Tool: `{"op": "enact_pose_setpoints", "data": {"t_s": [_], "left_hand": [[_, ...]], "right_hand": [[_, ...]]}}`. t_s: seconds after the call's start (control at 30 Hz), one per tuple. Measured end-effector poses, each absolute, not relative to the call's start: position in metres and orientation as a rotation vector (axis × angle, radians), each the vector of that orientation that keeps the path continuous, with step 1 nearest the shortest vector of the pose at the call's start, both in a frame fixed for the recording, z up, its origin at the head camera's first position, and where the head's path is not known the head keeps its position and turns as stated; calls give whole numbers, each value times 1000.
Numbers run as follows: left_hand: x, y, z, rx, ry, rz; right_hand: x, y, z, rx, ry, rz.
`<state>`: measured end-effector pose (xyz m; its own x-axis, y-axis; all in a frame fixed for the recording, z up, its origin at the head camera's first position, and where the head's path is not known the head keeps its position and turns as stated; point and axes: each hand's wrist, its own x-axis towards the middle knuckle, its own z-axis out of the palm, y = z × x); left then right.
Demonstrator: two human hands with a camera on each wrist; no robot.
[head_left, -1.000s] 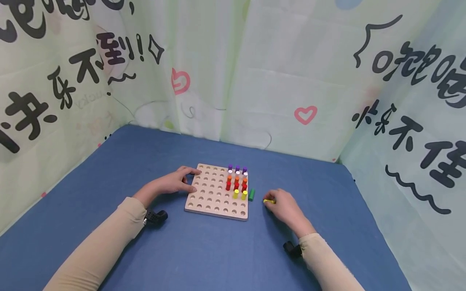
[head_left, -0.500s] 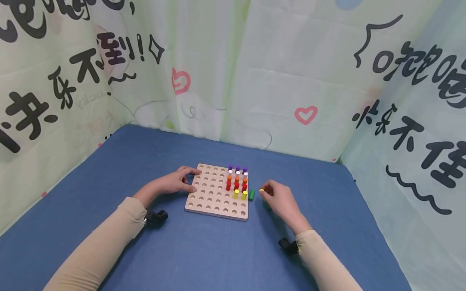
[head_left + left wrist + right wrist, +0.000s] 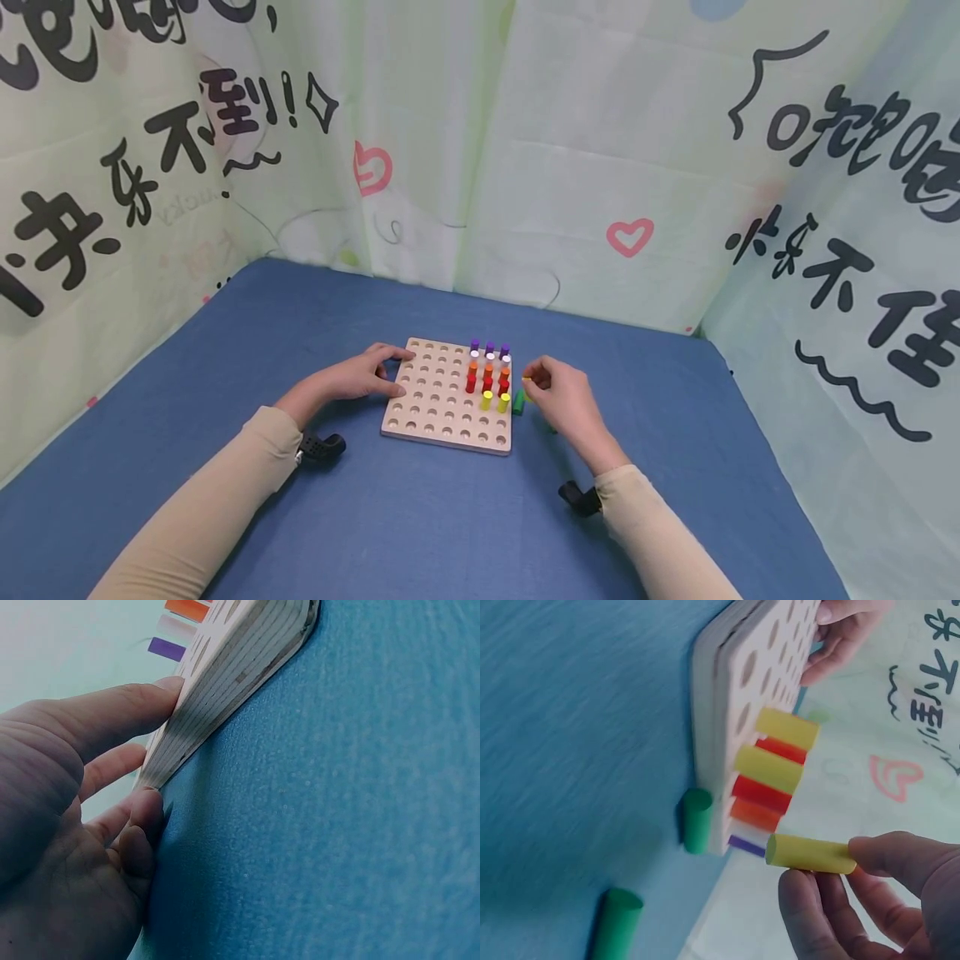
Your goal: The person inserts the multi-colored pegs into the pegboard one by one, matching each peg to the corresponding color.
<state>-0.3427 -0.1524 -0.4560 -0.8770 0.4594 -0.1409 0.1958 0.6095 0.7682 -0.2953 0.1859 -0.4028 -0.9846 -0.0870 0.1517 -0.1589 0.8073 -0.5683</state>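
Note:
Between thumb and fingertips, my right hand (image 3: 566, 404) pinches a yellow peg (image 3: 810, 853), held in the air just off the right side of the wooden pegboard (image 3: 440, 421). The peg lies roughly sideways in the right wrist view. My left hand (image 3: 358, 377) rests at the board's left edge, its thumb and a finger touching the wood. Two yellow pegs (image 3: 503, 403) stand in the board. Behind them are rows of red pegs (image 3: 470, 384), orange pegs (image 3: 473, 368), white pegs (image 3: 475, 357) and purple pegs (image 3: 475, 344), three each.
A green peg (image 3: 697, 821) lies against the board's right side. Another green peg (image 3: 617, 922) lies on the blue tablecloth (image 3: 450, 525) nearby, partly hidden by the right hand in the head view. Printed curtains (image 3: 555, 208) enclose the table's back and sides.
My right hand has lifted the yellow peg from the cloth and carried it leftward and away from me, towards the board. Behind it a second green peg has come into view. My left hand stays still.

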Motion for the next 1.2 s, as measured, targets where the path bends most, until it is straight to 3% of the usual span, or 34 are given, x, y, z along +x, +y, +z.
{"op": "enact_pose_setpoints", "data": {"t_s": [1.2], "left_hand": [[-344, -152, -457, 482, 2516, 1123]], "right_hand": [[-294, 131, -414, 272, -2781, 1223]]}}
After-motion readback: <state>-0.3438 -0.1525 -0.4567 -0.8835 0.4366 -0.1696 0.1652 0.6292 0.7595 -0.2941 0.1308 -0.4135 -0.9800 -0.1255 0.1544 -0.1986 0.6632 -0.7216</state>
